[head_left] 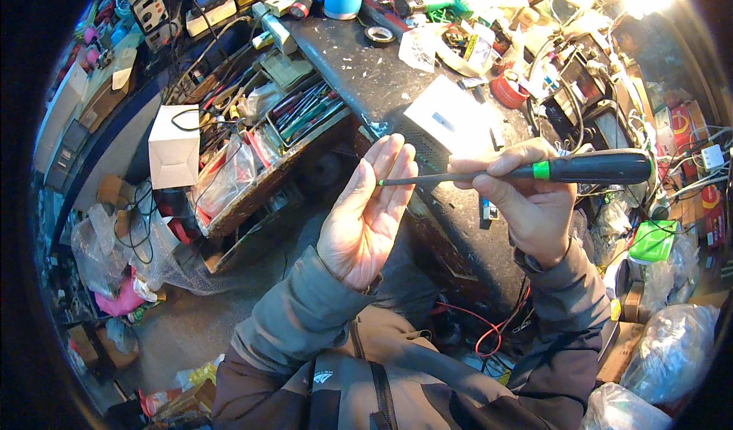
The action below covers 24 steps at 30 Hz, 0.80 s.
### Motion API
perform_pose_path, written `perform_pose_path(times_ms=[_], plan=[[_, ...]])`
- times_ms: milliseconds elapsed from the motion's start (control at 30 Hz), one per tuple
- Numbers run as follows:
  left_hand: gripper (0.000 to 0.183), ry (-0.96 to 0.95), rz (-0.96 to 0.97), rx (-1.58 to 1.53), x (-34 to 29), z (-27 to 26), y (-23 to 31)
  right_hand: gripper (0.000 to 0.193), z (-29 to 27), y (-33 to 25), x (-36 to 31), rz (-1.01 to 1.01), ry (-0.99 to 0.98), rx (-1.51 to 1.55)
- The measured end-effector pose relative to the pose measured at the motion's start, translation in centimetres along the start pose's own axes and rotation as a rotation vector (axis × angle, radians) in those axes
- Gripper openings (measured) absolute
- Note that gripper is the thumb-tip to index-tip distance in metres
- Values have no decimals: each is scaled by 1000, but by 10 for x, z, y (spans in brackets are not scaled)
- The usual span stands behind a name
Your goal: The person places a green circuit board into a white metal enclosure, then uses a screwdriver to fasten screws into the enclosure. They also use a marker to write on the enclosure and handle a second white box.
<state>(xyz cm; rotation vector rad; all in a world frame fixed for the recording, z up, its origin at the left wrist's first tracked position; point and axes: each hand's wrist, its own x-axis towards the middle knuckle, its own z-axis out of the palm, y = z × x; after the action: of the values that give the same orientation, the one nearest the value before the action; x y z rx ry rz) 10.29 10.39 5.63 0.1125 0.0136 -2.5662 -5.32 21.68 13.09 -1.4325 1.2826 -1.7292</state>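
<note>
Near the middle of the frame, the left hand (365, 216) is reaching up from the lower edge with its palm open and bare, its fingers standing extended and close together, the thumb lying along the near side; right of it, the right hand (527, 197) is pinching a screwdriver (599, 167) between thumb and fingertips around the shaft and the front of the handle, the wrist bending inward; the screwdriver is lying almost level across the frame's centre right, its black handle with a green band pointing right, its thin tip ending in front of the left palm, though whether it is touching the skin I cannot tell; at left of centre, an open drawer (279, 174) is holding slim tools (307, 113) in its right part and clear plastic bags (227, 172) toward its lower left; a white box (174, 155) is sitting at that drawer's left side, its contents not showing; at lower right, a clear plastic bag (672, 354) is bulging, its contents unclear; the dark bench (343, 59) is running its edge diagonally from upper centre down behind the hands, leaving a bare strip left of a white sheet-like piece (458, 128); at lower left, the floor (187, 346) is showing an open patch beside the left sleeve (298, 315).
</note>
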Motion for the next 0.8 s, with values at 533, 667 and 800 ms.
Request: perform_pose_path(times_ms=[533,667,800], plan=[[41,-509,1008,1845,53,-12,0,14,-65,-38,35,228,189,-496],[28,-690,988,2017,92,-18,-9,14,-70,-27,40,277,148,-448],[27,-647,956,1923,106,-27,-11,14,-75,-24,44,315,81,-488]])
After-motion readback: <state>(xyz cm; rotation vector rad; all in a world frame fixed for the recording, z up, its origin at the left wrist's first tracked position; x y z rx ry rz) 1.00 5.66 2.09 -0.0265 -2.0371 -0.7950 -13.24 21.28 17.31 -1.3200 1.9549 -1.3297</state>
